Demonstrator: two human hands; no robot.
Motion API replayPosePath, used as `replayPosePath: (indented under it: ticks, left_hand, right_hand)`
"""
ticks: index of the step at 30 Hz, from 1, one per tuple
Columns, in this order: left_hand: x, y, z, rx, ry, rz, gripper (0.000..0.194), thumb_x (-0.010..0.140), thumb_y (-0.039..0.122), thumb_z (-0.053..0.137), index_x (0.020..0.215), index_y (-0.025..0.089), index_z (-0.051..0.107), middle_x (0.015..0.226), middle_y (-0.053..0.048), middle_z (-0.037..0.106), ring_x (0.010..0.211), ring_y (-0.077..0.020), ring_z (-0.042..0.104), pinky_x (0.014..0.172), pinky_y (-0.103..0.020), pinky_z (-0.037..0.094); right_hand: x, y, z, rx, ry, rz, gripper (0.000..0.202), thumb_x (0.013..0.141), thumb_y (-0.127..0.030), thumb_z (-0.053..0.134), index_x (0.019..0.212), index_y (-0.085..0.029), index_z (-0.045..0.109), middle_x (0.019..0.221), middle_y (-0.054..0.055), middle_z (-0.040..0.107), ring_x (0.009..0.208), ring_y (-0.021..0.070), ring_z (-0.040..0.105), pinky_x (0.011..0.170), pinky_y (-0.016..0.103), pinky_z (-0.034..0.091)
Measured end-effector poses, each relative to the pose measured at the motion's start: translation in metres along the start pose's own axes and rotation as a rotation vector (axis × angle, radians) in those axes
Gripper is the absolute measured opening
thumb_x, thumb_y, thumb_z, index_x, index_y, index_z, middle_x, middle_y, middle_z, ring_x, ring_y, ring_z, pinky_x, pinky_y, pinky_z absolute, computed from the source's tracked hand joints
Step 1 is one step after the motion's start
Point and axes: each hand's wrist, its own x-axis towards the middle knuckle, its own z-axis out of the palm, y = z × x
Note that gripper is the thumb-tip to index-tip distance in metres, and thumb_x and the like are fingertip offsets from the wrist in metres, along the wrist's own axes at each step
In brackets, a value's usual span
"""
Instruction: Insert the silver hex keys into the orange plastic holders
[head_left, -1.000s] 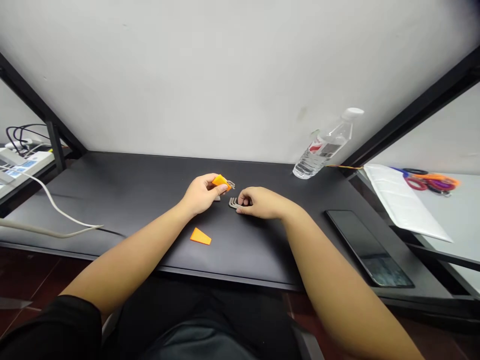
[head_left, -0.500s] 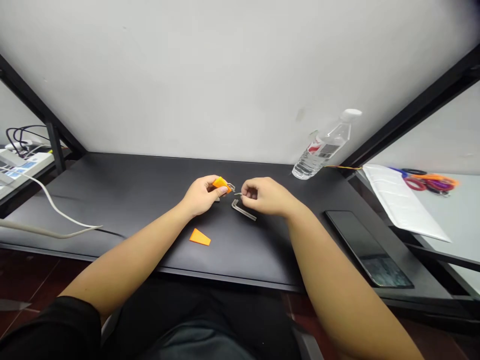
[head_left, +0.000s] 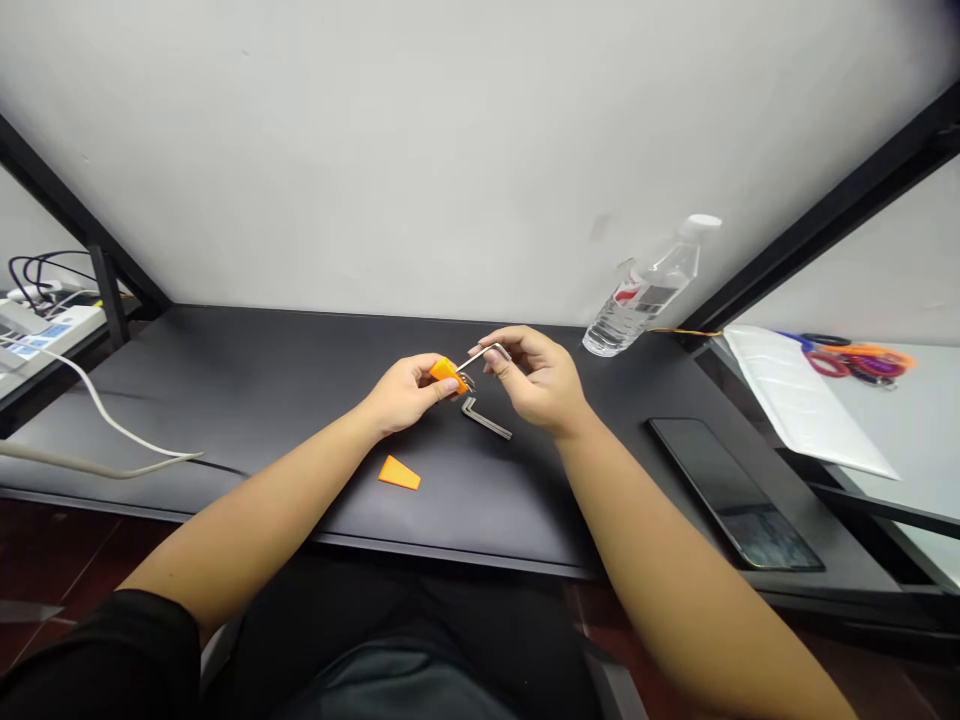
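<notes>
My left hand [head_left: 409, 393] pinches an orange holder [head_left: 448, 376] above the dark table. Small bent metal keys stick out at the holder's right end. Between the thumb and fingers of my right hand [head_left: 541, 380] is an L-shaped hex key [head_left: 484, 356]; its long arm reaches the holder's upper right edge. Whether its tip is inside the holder is too small to tell. Below the hands, more L-shaped hex keys [head_left: 487, 420] lie together on the table. A flat orange piece [head_left: 400, 473] rests nearer the front edge.
A water bottle [head_left: 641, 290] stands at the back right. The phone [head_left: 735, 492] lies right of my right forearm. Beyond it are a white packet [head_left: 802, 400] and colourful scissors [head_left: 862, 360]. White cables [head_left: 105, 400] cross the left side of the table [head_left: 247, 370], near a power strip [head_left: 60, 330].
My right hand has risen and turned, and a long hex key now shows in its fingers, touching or close to the holder. My left hand has shifted slightly right with the holder.
</notes>
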Motion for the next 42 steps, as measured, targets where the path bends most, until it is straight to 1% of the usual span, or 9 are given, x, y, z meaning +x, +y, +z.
replayPosePath:
  ticks: [4,10,12,15,18,27,31,35,42]
  left_hand:
    - [0.0,0.0,-0.001,-0.013,-0.053,0.006,0.033,0.082,0.045,0.077,0.092,0.014,0.071,0.091,-0.009,0.073,0.086,-0.0186,0.069,0.087,-0.034,0.053]
    - [0.002,-0.004,-0.002,0.02,0.014,0.003,0.034,0.082,0.047,0.077,0.089,0.014,0.07,0.086,-0.006,0.071,0.082,-0.0172,0.066,0.082,-0.032,0.052]
    - [0.002,-0.006,-0.003,0.043,0.035,-0.005,0.034,0.082,0.047,0.076,0.089,0.015,0.07,0.086,-0.006,0.071,0.082,-0.0175,0.066,0.082,-0.033,0.053]
    - [0.003,-0.008,-0.005,0.104,0.066,-0.008,0.032,0.082,0.046,0.075,0.091,0.015,0.071,0.087,-0.006,0.072,0.082,-0.018,0.067,0.082,-0.033,0.053]
    - [0.004,-0.01,-0.006,0.15,0.078,-0.011,0.028,0.084,0.043,0.073,0.093,0.016,0.071,0.087,-0.006,0.072,0.081,-0.0183,0.068,0.082,-0.033,0.054]
    - [0.003,-0.011,-0.008,0.265,0.118,-0.019,0.023,0.087,0.038,0.068,0.098,0.018,0.071,0.088,-0.005,0.073,0.081,-0.0191,0.069,0.081,-0.033,0.055]
    - [0.001,-0.009,-0.008,0.298,0.11,-0.037,0.024,0.087,0.039,0.067,0.099,0.019,0.071,0.089,-0.005,0.074,0.08,-0.019,0.069,0.08,-0.033,0.054]
    - [0.0,-0.004,-0.008,0.357,0.086,-0.054,0.022,0.087,0.039,0.067,0.096,0.019,0.071,0.087,-0.005,0.074,0.077,-0.0187,0.068,0.079,-0.032,0.054]
    - [-0.001,0.001,-0.007,0.417,0.058,-0.073,0.017,0.086,0.036,0.066,0.088,0.02,0.069,0.085,-0.003,0.075,0.075,-0.0185,0.067,0.077,-0.032,0.052]
  right_hand:
    - [-0.001,-0.002,0.002,-0.01,-0.022,-0.006,0.024,0.095,-0.041,0.065,0.108,-0.022,0.07,0.101,0.008,0.078,0.086,0.0209,0.072,0.08,0.037,0.059]
    - [0.001,-0.002,0.005,-0.207,-0.103,-0.062,0.022,0.094,-0.035,0.064,0.108,-0.023,0.075,0.11,0.007,0.078,0.098,0.0232,0.071,0.091,0.039,0.055]
    - [0.003,-0.001,0.003,-0.244,-0.07,-0.049,0.022,0.093,-0.035,0.064,0.106,-0.023,0.076,0.107,0.007,0.078,0.094,0.0225,0.071,0.088,0.038,0.055]
    - [0.004,0.001,0.001,-0.29,-0.032,-0.008,0.019,0.092,-0.037,0.065,0.093,-0.021,0.075,0.091,0.005,0.077,0.079,0.0201,0.068,0.078,0.035,0.055]
    - [0.005,0.001,-0.001,-0.304,-0.113,0.0,0.019,0.092,-0.037,0.066,0.088,-0.021,0.075,0.086,0.005,0.076,0.075,0.019,0.066,0.073,0.033,0.052]
    - [0.005,0.001,-0.001,-0.478,-0.384,-0.006,0.021,0.095,-0.035,0.058,0.095,-0.021,0.074,0.092,0.006,0.074,0.078,0.0193,0.064,0.071,0.031,0.046]
    - [0.005,0.001,0.0,-0.561,-0.417,0.005,0.017,0.093,-0.03,0.057,0.086,-0.02,0.068,0.086,0.006,0.072,0.074,0.0186,0.06,0.065,0.03,0.04]
    - [0.005,-0.003,-0.001,-0.595,-0.451,0.058,0.02,0.093,-0.031,0.055,0.08,-0.02,0.064,0.081,0.004,0.07,0.068,0.0171,0.056,0.06,0.029,0.036]
    - [0.006,-0.007,-0.003,-0.539,-0.486,0.171,0.026,0.094,-0.038,0.053,0.079,-0.021,0.065,0.075,0.002,0.069,0.065,0.0158,0.055,0.059,0.028,0.036]
